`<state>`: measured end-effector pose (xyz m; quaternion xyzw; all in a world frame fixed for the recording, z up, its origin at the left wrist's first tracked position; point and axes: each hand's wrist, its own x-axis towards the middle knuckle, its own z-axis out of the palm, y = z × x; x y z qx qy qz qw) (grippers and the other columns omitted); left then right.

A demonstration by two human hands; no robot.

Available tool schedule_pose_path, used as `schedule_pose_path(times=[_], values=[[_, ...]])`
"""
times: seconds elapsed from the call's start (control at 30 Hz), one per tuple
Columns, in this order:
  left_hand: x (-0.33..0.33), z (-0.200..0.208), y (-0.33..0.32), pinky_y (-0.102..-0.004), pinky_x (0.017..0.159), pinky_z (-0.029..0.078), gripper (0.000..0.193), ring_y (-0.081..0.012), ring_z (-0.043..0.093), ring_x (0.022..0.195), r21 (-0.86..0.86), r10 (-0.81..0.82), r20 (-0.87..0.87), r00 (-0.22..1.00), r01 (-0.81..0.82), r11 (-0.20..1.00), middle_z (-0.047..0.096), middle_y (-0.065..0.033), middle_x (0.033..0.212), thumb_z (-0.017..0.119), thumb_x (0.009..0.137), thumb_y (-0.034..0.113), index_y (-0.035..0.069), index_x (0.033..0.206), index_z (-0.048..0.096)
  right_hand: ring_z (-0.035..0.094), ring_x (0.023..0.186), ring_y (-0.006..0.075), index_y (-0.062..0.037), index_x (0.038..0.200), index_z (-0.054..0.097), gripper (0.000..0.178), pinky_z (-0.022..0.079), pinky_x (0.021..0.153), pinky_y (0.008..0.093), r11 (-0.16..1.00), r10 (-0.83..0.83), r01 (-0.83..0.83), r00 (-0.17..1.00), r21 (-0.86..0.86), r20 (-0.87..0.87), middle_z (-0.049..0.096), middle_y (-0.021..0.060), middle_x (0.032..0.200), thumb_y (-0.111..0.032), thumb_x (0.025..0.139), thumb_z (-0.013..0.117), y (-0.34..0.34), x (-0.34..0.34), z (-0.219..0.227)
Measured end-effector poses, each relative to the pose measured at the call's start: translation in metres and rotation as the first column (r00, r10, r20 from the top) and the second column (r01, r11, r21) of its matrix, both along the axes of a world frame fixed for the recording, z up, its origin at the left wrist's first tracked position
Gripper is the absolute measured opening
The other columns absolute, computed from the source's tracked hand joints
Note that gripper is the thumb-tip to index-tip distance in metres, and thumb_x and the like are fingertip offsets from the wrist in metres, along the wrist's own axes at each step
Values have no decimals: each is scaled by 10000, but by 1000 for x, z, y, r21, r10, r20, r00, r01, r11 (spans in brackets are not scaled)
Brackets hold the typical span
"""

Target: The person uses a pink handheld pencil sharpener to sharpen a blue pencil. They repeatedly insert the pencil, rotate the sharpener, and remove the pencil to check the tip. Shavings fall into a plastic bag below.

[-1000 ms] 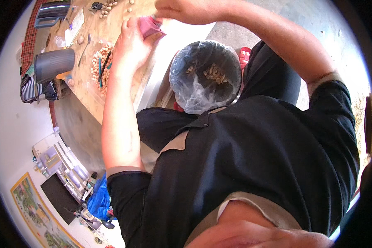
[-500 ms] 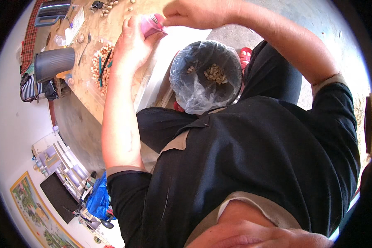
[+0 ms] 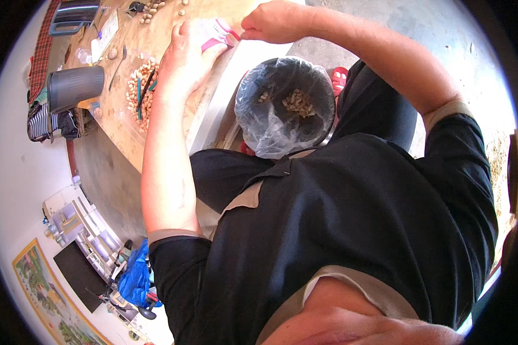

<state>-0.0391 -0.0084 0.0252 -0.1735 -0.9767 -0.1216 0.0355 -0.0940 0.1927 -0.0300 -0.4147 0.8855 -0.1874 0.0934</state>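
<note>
My left hand [image 3: 185, 56] is wrapped round a small pink-and-white packet [image 3: 218, 35] above the table's edge, thumb along its near side. A red edge shows at the packet's right end. Just to the right of that end is my right hand [image 3: 276, 22], its fingers curled and pinched together. What the pinch holds, if anything, is too small to make out. Below my hands a bin [image 3: 322, 86] lined with a clear plastic bag has a heap of pale shells [image 3: 298, 103] inside.
On the wooden table [image 3: 138, 43] lie a pile of nuts [image 3: 149, 98] with dark and green pen-like sticks on it, a spoon [image 3: 118, 66] and more nuts [image 3: 149, 11] farther off. A grey bucket [image 3: 76, 87] is at the table's left edge. A red sandal [image 3: 339, 80] shows beside the bin.
My right hand has moved right, away from the packet, leaving a small gap. The packet has turned in my left hand and shows more of its white face.
</note>
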Motion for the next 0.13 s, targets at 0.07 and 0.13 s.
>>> schedule_pose_path(times=[0.07, 0.13], values=[[1, 0, -2, -426, 895, 450, 574, -372, 544, 1078, -1, 7, 31, 999, -7, 1000, 536, -219, 1144, 727, 743, 355, 64, 1179, 491, 613, 871, 363, -30, 877, 652, 451, 461, 812, 456, 997, 54, -50, 996, -59, 72, 646, 205, 900, -407, 910, 407, 3, 11, 10], [0, 8, 4, -422, 903, 449, 607, -369, 545, 1082, 6, 1, 111, 994, -2, 1000, 531, -212, 1164, 729, 739, 358, 69, 1212, 482, 625, 905, 318, -32, 875, 654, 487, 445, 847, 450, 962, 91, -6, 950, -273, 298, 643, 216, 915, -470, 907, 443, 8, 10, 26]])
